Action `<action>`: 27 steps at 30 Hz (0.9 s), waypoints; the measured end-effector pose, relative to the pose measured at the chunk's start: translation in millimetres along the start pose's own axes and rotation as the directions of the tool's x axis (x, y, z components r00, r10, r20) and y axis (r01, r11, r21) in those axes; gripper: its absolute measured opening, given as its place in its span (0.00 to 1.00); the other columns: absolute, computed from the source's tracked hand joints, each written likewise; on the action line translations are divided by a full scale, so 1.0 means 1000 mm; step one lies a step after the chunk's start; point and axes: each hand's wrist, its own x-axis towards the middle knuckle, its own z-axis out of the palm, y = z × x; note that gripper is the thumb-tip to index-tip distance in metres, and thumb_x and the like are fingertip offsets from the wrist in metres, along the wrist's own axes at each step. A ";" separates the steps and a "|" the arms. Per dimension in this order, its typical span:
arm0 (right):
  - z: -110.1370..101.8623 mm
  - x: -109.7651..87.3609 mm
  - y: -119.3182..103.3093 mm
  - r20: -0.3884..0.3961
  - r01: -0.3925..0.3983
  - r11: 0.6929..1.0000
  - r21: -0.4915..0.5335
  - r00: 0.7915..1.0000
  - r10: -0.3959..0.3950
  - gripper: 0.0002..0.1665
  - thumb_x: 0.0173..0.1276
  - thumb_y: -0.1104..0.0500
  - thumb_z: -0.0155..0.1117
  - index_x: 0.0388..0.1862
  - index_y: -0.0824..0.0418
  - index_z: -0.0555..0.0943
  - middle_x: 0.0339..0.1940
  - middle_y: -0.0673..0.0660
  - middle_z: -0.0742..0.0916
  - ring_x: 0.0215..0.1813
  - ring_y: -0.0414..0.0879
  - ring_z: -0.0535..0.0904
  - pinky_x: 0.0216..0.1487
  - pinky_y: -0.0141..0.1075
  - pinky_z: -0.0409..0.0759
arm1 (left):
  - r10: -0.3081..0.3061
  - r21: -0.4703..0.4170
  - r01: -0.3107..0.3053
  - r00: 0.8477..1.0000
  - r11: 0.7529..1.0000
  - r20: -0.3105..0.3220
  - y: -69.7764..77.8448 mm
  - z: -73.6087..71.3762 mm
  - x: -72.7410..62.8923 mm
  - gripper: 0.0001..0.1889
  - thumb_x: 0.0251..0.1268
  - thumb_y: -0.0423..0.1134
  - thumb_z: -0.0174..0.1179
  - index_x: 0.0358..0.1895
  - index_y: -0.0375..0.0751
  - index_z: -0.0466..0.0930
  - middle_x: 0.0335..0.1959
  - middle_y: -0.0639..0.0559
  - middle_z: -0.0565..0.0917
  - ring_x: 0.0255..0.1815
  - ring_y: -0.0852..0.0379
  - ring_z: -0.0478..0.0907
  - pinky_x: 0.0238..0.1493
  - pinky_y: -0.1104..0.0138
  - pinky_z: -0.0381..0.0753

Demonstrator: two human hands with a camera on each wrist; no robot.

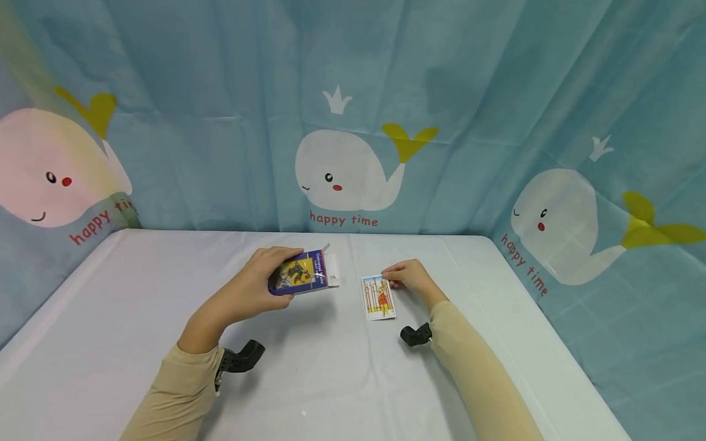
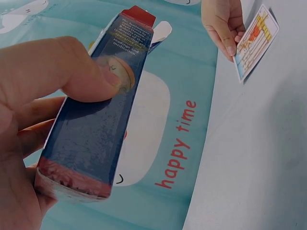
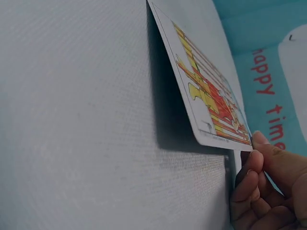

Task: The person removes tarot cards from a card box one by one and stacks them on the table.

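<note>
- My left hand (image 1: 256, 283) grips a blue box (image 1: 298, 274), thumb on its narrow side; flap (image 1: 333, 271) sticks out toward my right hand (image 1: 410, 278).
- Right fingertips pinch a card (image 1: 377, 300) near one corner; it extends left of them, toward me.

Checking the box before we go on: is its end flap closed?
No, a white flap sticks out open from the end of the blue box in the left hand.

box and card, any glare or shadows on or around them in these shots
Left wrist view: faint sheen on the box near its red lower end; right wrist view: a dark shadow beside the card; head view: soft shadows on the white table.
</note>
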 end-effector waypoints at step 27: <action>0.009 -0.005 -0.002 -0.055 -0.010 0.999 -0.036 0.998 0.008 0.11 0.67 0.59 0.68 0.42 0.66 0.88 0.24 0.47 0.85 0.27 0.36 0.75 0.32 0.26 0.74 | 0.009 -0.001 -0.009 1.000 1.000 0.002 0.002 0.000 -0.001 0.40 0.53 0.33 0.69 0.73 0.44 0.66 0.69 0.45 0.71 0.63 0.46 0.64 0.55 0.52 0.72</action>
